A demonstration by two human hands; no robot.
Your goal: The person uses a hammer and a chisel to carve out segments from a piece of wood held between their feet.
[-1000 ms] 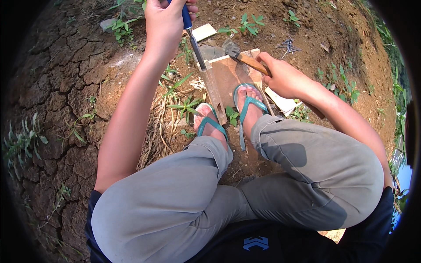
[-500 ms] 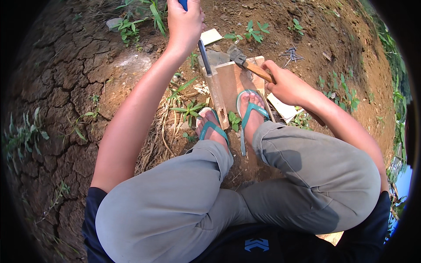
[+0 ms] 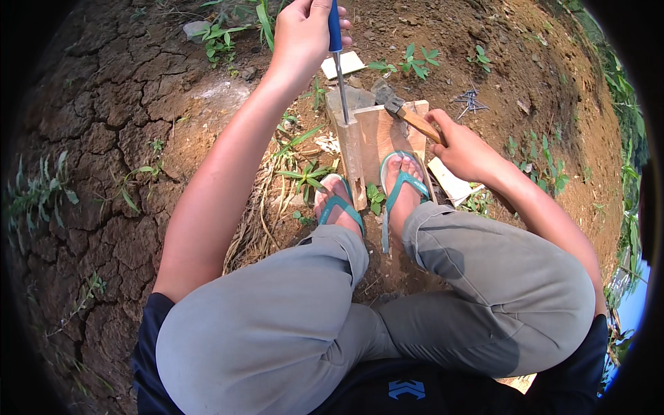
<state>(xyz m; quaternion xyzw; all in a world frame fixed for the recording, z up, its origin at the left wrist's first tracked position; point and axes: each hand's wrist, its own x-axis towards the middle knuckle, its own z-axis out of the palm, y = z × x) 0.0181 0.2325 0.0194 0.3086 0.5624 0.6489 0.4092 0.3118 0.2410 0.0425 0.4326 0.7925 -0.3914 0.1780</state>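
The person squats on cracked dry soil, knees nearest the camera, both feet in teal sandals [image 3: 398,190] at the near end of a wooden board [image 3: 377,138]. The right foot rests on the board; the left stands just beside a narrow strip of wood [image 3: 353,162] set on edge along the board's left side.

Right of the board, the right hand [image 3: 463,149] is closed around the wooden handle of a hammer [image 3: 404,114], whose head lies at the board's far edge.

Beyond the board, the left hand [image 3: 304,34] grips a blue-handled chisel [image 3: 337,59] upright (tip touching the strip's far end). No cut is visible yet; the work appears barely started.

Loose nails [image 3: 472,102] lie right of the board's far corner.
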